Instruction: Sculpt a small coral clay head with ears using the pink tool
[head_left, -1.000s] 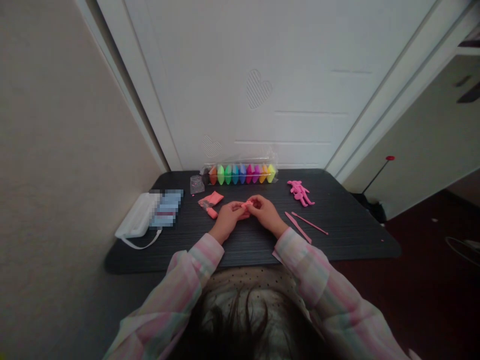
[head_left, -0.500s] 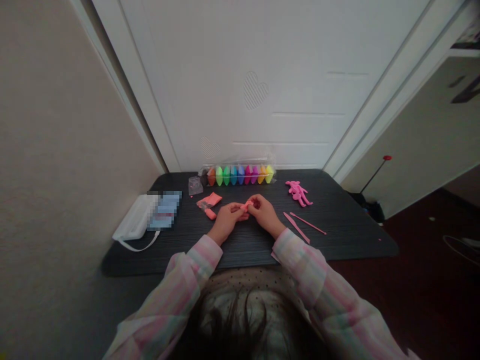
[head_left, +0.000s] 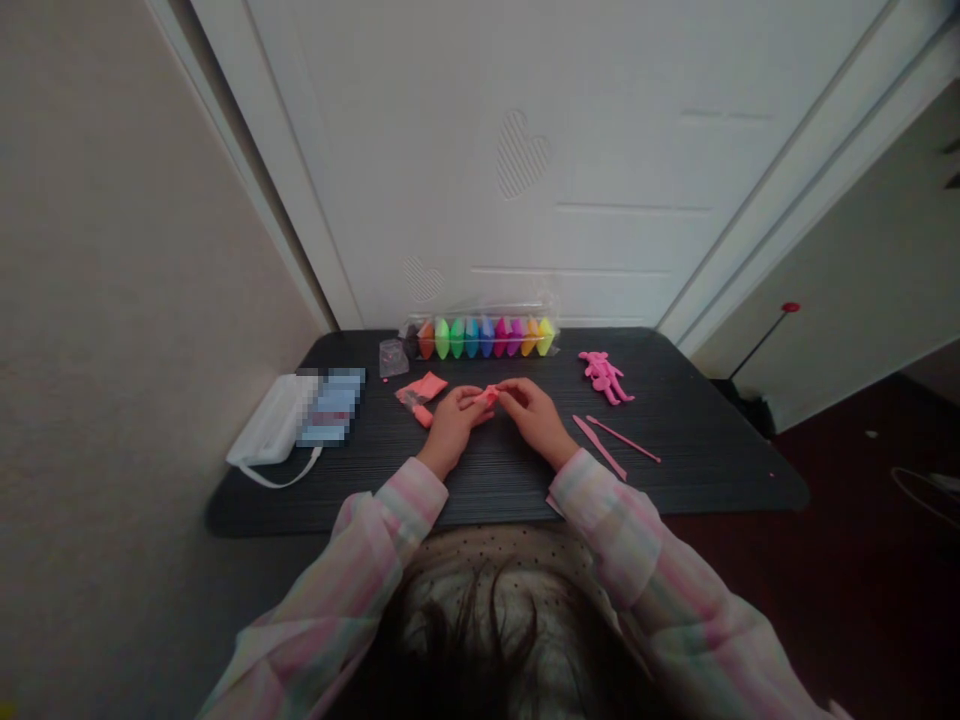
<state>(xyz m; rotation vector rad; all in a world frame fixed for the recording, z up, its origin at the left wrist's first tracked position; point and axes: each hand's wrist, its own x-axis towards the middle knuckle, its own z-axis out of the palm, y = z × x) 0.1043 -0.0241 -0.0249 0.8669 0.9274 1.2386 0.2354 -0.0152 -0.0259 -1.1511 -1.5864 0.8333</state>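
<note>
Over the middle of the dark table, a small lump of coral-pink modelling clay (head_left: 489,394) is pinched between my two hands. My left hand (head_left: 454,425) grips it with thumb and fingers from the left. From the right, the fingertips of my right hand (head_left: 534,415) close on its other side. The lump's exact shape is partly hidden by fingers. Left of my left hand lies an opened coral clay packet (head_left: 427,386), with a coral piece (head_left: 424,416) at its lower end. Two pink modelling tools, a flat knife (head_left: 599,446) and a thin stick (head_left: 624,439), lie right of my right hand.
A clear package of several coloured clay packs (head_left: 487,338) stands along the table's back, beside a small clear plastic cup (head_left: 393,358). A pink figure (head_left: 604,377) lies back right. At left are a white power bank (head_left: 274,420) with a cable (head_left: 281,484) and a blurred blue item (head_left: 331,408).
The view has shifted slightly. My right hand's fingers have drawn a little back to the right along the clay, leaving more of it showing between my hands.
</note>
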